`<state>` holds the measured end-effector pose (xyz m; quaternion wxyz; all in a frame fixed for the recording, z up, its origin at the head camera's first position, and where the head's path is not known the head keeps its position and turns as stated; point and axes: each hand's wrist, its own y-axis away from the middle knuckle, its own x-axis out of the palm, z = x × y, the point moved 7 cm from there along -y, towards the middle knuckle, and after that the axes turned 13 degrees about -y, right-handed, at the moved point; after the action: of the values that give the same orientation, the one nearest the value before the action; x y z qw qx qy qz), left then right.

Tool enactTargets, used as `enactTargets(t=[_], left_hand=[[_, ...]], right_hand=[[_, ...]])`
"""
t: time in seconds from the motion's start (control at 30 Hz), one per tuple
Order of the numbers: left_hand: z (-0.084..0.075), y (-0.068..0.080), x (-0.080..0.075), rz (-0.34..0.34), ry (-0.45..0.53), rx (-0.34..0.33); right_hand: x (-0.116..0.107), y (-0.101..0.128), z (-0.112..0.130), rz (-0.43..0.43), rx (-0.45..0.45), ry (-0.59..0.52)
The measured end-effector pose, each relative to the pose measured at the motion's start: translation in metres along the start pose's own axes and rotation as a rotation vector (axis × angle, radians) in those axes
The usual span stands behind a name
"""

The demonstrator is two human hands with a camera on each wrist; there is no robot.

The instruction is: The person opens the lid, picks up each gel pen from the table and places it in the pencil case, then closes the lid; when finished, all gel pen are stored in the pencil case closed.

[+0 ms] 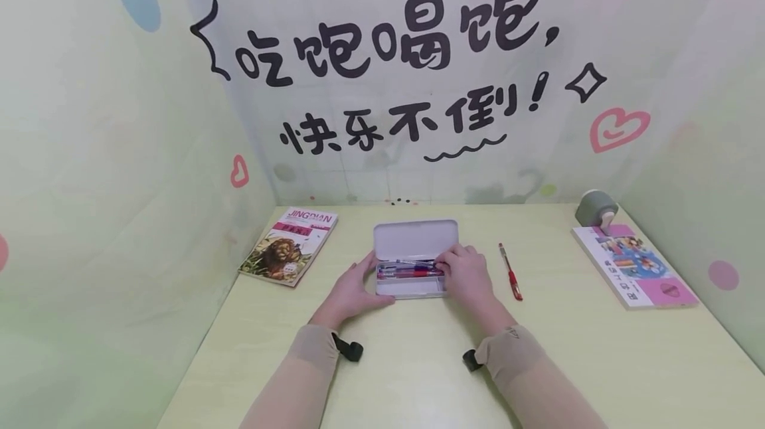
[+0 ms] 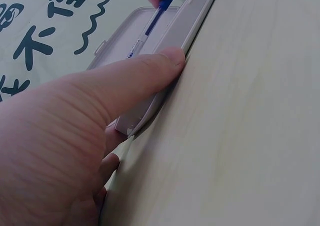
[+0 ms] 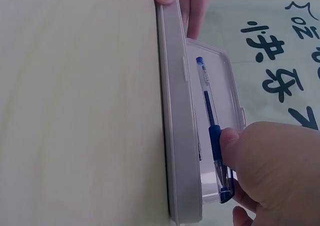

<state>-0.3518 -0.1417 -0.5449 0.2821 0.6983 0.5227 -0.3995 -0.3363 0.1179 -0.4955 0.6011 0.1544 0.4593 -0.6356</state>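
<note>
A white pencil case (image 1: 414,240) lies on the table with its hinged lid raised at the back. Several pens (image 1: 406,274), some of them red, lie inside its long compartment. My left hand (image 1: 352,291) holds the case at its left end, the thumb along the front wall and the fingers round the left side. My right hand (image 1: 469,275) pinches a clear-barrelled pen with a blue grip (image 3: 215,138) between thumb and fingers, over the right part of the case. That pen's blue-capped end points left.
A red pen (image 1: 510,274) lies on the table (image 1: 412,362) to the right of the case. At the left is a book with a lion cover (image 1: 287,250). A pink and white book (image 1: 636,266) lies at the right, with a grey-green object (image 1: 596,208) at its far end.
</note>
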Motion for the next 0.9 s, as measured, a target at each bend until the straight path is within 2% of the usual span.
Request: enactTargets(t=[0.3, 0.47, 0.77, 0.9], left_hand=[[0.001, -0.001, 0.001, -0.001, -0.013, -0.005], [0.003, -0.001, 0.003, 0.010, -0.006, -0.029], [0.001, -0.001, 0.000, 0.005, -0.014, -0.025], [0.000, 0.000, 0.001, 0.005, -0.019, -0.022]], right_hand=[[0.013, -0.005, 0.006, 0.033, -0.031, -0.010], [0.019, -0.008, 0.007, 0.070, -0.013, -0.010], [0.019, -0.010, 0.011, 0.099, 0.008, 0.010], [0.016, -0.008, 0.008, 0.092, 0.034, -0.017]])
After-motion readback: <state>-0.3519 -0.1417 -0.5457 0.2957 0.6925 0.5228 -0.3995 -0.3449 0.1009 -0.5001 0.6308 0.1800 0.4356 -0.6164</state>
